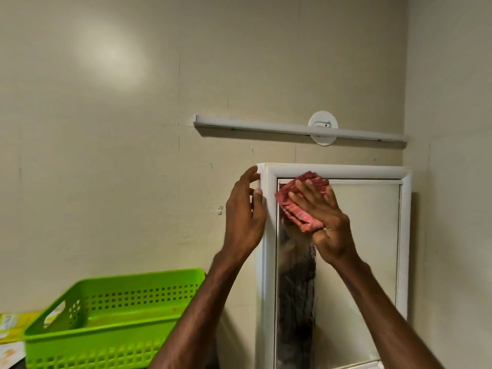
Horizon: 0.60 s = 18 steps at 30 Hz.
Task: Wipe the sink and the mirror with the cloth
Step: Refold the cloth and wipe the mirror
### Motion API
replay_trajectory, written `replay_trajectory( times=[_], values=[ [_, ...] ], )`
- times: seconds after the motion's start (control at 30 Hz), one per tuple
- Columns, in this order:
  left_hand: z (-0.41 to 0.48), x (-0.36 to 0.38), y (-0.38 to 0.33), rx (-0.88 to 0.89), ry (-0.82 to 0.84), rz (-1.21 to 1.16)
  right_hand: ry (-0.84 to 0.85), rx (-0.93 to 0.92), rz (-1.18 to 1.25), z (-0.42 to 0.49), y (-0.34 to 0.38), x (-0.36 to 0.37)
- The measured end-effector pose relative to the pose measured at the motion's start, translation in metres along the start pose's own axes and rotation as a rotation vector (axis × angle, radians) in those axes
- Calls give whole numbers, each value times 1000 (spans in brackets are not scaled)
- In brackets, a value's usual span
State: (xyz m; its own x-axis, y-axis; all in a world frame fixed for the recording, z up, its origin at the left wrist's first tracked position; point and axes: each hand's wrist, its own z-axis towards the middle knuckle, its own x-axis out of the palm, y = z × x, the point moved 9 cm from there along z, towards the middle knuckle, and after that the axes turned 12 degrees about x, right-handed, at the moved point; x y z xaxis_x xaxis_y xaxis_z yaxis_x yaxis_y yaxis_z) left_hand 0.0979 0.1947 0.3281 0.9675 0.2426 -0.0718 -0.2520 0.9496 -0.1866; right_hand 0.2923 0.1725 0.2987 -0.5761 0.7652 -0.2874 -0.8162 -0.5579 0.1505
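Up against the glass, the right hand [320, 217] lies flat with fingers spread, pressing a folded red cloth [300, 202] into the top left corner of a wall mirror [359, 249]. The cloth is ribbed and bunched into soft ridges, its edges poking out above and below the palm. The left hand [246, 214] curls around the outer left edge of the mirror's white frame [269, 262], fingertips hooked on the top corner and thumb resting against the moulding, gripping it.

The frame is a smooth, glossy white moulding with mitred corners, rectangular and upright. Its glass reflects a pale wall on the right and, along the left side, a dark smeared streak that is too blurred to make out.

Above the mirror a long, slim white rail [298, 129] runs across the wall, fixed over a round white mounting plate [323, 127]. The wall [106, 155] is matte beige, faintly scuffed, with thin vertical seams and a soft oval patch of light high on the left.

At lower left stands a lime-green plastic basket [111, 323], rectangular with rounded corners, a cut-out handle and rows of small square perforations in its sides. Yellow and white printed packaging [10, 326] lies just beside it at the picture's edge. The sink is out of view.
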Motion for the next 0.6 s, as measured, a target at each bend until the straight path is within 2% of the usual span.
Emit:
replay_trajectory(
  times=[0.1,0.2,0.4,0.5,0.6],
  values=[
    [1,6,-8,10,-10,86,-69,68,22,-1,11,8],
    [-2,14,-9,-11,-26,148,-1,42,29,-9,25,31],
    [-13,28,-21,20,-79,378,19,9,-61,-4,-19,-5],
    [-15,33,-18,4,-84,431,-105,85,-26,-11,-58,-37],
    [-15,34,-15,-9,-84,472,-278,241,6,-22,-108,-75]
  ],
)
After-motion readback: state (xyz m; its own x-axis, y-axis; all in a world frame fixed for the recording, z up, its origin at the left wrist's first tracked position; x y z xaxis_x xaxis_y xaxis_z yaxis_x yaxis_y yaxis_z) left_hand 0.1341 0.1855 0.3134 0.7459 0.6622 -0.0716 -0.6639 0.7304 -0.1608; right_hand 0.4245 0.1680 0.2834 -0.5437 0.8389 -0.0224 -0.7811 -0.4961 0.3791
